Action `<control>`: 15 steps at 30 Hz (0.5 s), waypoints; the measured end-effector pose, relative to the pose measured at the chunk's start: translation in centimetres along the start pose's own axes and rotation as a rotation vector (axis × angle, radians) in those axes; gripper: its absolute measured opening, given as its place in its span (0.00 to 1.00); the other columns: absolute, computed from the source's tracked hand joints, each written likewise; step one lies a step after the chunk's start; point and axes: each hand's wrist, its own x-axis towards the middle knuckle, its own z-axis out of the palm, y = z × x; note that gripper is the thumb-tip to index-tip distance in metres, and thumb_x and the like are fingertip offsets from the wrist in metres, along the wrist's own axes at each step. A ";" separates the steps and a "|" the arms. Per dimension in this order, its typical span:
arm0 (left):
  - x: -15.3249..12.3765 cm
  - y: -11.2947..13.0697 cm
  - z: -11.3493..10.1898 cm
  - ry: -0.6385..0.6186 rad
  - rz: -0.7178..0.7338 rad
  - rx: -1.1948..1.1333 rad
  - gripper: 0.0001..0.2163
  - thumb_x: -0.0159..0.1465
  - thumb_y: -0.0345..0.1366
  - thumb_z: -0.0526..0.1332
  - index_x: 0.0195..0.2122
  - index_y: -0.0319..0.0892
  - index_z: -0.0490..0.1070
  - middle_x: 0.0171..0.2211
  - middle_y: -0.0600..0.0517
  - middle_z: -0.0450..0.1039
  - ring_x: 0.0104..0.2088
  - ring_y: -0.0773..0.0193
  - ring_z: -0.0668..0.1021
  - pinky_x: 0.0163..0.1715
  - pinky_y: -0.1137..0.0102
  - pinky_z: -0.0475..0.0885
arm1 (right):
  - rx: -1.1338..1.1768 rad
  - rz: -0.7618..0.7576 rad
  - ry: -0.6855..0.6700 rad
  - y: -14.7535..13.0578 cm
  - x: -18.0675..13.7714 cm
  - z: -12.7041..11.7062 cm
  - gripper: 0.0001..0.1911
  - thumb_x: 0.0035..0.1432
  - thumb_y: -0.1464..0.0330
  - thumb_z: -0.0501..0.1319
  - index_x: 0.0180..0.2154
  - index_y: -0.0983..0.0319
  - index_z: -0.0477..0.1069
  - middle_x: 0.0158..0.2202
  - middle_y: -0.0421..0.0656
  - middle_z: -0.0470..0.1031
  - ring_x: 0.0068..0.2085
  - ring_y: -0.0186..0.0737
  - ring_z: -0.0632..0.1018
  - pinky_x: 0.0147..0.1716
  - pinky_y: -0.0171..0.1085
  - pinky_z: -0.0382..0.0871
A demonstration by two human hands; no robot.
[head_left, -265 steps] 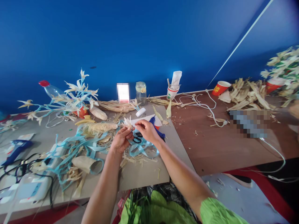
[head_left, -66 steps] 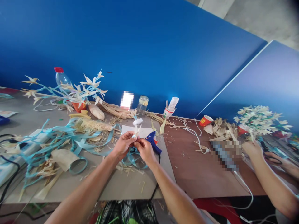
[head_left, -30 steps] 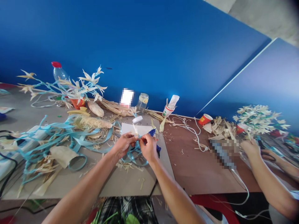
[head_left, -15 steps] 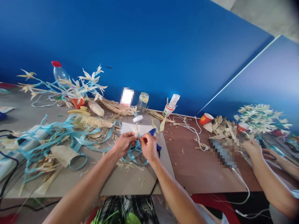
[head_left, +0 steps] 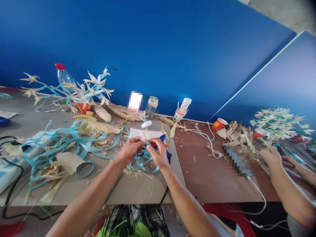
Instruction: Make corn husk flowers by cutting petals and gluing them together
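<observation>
My left hand [head_left: 131, 149] pinches the base of a small pale corn-husk flower [head_left: 143, 135] just above the grey table [head_left: 81, 187]. Close beside it, my right hand [head_left: 159, 153] has its fingers curled round a strand of light blue ribbon [head_left: 145, 161] at the flower's stem. A blue glue gun [head_left: 165, 144] lies partly hidden behind my right hand. A white card [head_left: 138, 132] lies just beyond the flower.
Blue ribbon tangles, husk scraps and a husk roll [head_left: 70, 162] cover the left. A husk-flower branch [head_left: 81, 92], bottle [head_left: 61, 74], jar [head_left: 151, 105] and paper cup [head_left: 180, 113] stand at the back. On the brown table [head_left: 209, 174], another person's hand [head_left: 273, 156] works by a flower bunch [head_left: 278, 123].
My right hand has gone from pinching the flower to gripping the blue ribbon at its stem and shifted slightly. The view has tilted a little; the other person's hand came into view.
</observation>
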 end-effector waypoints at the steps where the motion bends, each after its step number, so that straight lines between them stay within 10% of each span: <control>1: 0.0 0.0 0.0 -0.010 0.003 0.006 0.13 0.43 0.36 0.71 0.20 0.38 0.66 0.14 0.59 0.57 0.14 0.78 0.57 0.15 0.75 0.48 | 0.055 0.016 -0.003 0.1 0.1 0.0 0.09 0.54 0.64 0.58 0.35 0.63 0.70 0.34 0.44 0.73 0.35 0.37 0.73 0.38 0.36 0.65; 15: 0.1 -0.8 0.5 0.005 -0.019 0.038 0.12 0.43 0.34 0.68 0.21 0.38 0.64 0.15 0.60 0.57 0.15 0.78 0.57 0.16 0.76 0.47 | 0.199 0.209 0.003 1.1 0.2 0.9 0.09 0.51 0.63 0.58 0.24 0.62 0.64 0.22 0.38 0.66 0.25 0.33 0.65 0.25 0.32 0.59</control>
